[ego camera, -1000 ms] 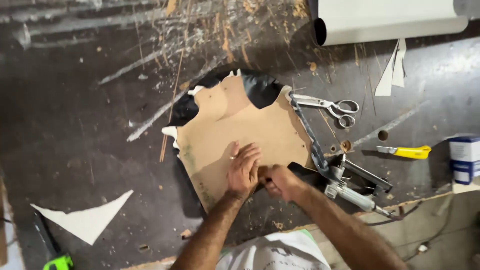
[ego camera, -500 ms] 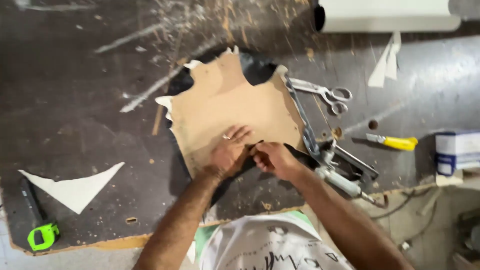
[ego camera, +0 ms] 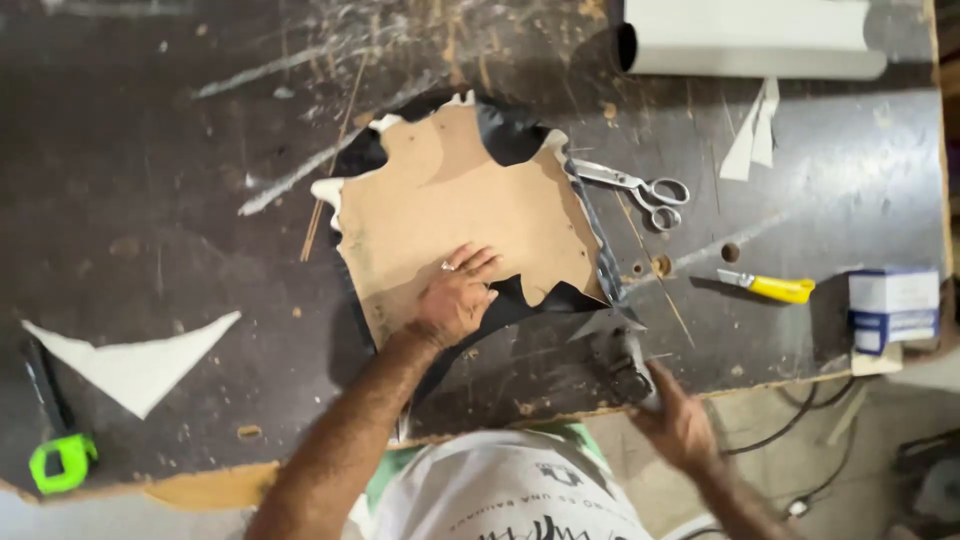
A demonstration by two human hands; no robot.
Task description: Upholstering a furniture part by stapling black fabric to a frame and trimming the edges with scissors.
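A tan piece of leather [ego camera: 450,200] with a black underside lies flat on the dark, scratched worktable [ego camera: 150,220]. My left hand [ego camera: 455,298] presses flat on its near edge, fingers spread, with a ring on one finger. My right hand [ego camera: 680,425] is at the table's near edge, gripping a dark metal tool [ego camera: 618,360] that rests on the table beside the leather's near right corner. A metal ruler [ego camera: 598,235] lies along the leather's right edge.
Silver scissors [ego camera: 640,188] and a yellow-handled utility knife [ego camera: 775,288] lie to the right. A white roll [ego camera: 750,40] is at the far right, a small blue and white box [ego camera: 890,308] at the right edge, a white triangular scrap [ego camera: 135,365] and a green tape measure [ego camera: 62,462] at the left. Cables [ego camera: 800,425] hang below the table.
My right hand left the leather's near edge and pulled back to the table's edge with the dark tool. My left hand stayed on the leather. The view shifted slightly.
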